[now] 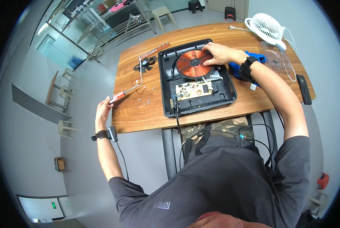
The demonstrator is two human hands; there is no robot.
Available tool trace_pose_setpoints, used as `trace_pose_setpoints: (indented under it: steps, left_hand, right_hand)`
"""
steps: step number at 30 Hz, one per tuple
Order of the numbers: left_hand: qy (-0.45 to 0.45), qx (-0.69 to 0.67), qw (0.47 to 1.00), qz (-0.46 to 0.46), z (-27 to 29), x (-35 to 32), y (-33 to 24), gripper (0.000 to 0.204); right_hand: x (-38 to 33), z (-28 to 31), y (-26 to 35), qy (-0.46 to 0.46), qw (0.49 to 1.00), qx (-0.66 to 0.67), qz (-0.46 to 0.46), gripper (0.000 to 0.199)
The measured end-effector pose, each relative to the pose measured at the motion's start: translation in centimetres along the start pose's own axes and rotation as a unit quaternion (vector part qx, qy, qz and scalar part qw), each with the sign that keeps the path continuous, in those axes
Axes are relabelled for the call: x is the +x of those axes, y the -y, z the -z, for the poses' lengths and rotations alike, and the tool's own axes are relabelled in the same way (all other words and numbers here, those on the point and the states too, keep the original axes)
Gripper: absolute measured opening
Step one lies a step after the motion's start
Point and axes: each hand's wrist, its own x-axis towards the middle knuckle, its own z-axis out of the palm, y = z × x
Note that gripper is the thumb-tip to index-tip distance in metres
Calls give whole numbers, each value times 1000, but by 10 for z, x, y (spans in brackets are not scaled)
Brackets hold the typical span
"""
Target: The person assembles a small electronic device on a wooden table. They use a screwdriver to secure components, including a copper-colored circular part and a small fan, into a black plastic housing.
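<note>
An opened black induction cooker (166, 91) lies on the wooden table (139, 116), with its copper coil (192, 62) and a pale circuit board (192, 90) exposed. My right hand (217, 53) rests on the right edge of the coil, fingers curled over it. My left hand (102, 110) hangs at the table's left front corner and grips the red handle of a screwdriver (122, 94), whose shaft lies on the tabletop. Several small screws (145, 100) are scattered beside it.
A small black fan (145, 62) with its wire and a red strip board (154, 49) lie left of the cooker. A blue cloth (236, 68), clear plastic bag (276, 59), white desk fan (267, 26) and black remote (304, 89) sit at the right. Stools stand behind.
</note>
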Motion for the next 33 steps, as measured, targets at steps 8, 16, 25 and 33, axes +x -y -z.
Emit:
trace_pose_setpoints:
  steps: [8, 16, 25, 33]
  left_hand:
    - [-10, 28, 1000, 6, -23, -15, 5, 36]
    - [-13, 144, 989, -23, -24, -15, 22, 40]
    - [57, 215, 969, -109, -45, -32, 10, 42]
    - [25, 369, 912, -178, -52, -34, 6, 42]
  right_hand:
    - [-2, -6, 2, 22, 997, 56, -52, 87]
    - [1, -6, 10, 36, 997, 46, -58, 88]
    - [5, -12, 3, 31, 997, 52, -45, 87]
    - [5, -11, 6, 41, 997, 52, -46, 87]
